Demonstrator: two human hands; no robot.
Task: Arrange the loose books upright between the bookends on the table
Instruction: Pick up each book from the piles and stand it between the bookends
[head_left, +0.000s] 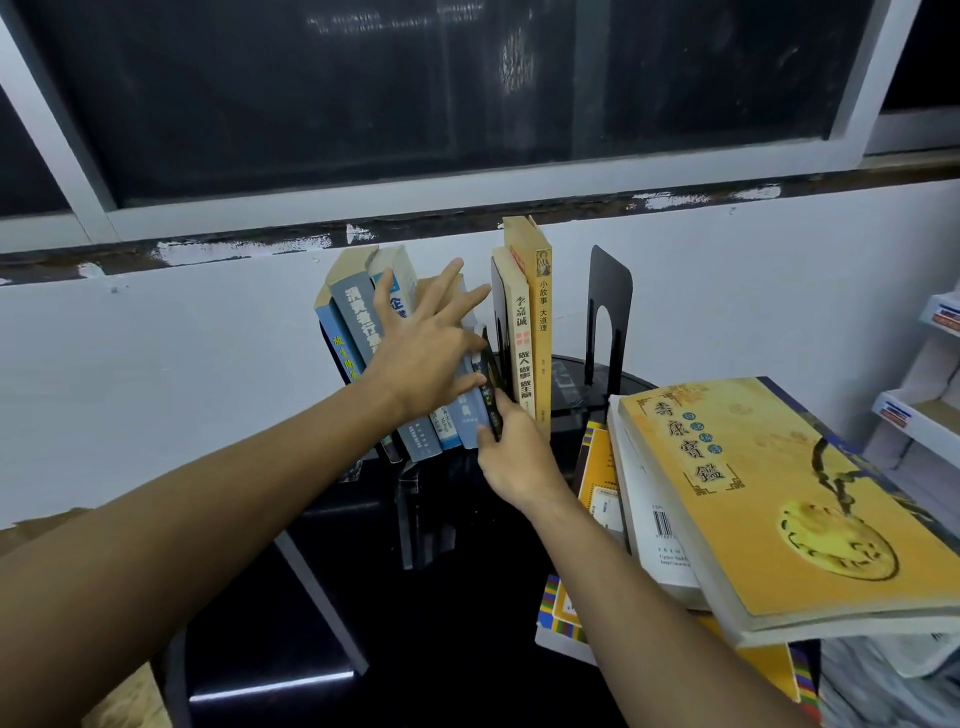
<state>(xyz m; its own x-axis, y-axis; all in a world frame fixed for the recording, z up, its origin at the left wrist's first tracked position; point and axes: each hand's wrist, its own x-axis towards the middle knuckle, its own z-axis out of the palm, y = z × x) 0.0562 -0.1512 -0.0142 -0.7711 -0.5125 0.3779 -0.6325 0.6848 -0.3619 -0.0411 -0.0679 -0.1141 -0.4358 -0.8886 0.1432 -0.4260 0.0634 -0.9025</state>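
Several blue and grey books (358, 317) lean to the left on the dark glass table (571, 379). My left hand (431, 353) lies flat against their spines, fingers spread. My right hand (511, 457) pinches the lower spine of a thin black book (490, 382) that stands at the right end of the leaning row. Just right of it a black bookend (500, 322) stands upright, with two tan books (532, 322) upright against it. A second black bookend (608, 312) stands farther right, apart from those two books.
A stack of loose books lies flat at the right, topped by a large yellow book (769, 493), with white and striped ones underneath. A white wall and dark window run behind the table. White shelves (930, 405) are at the far right.
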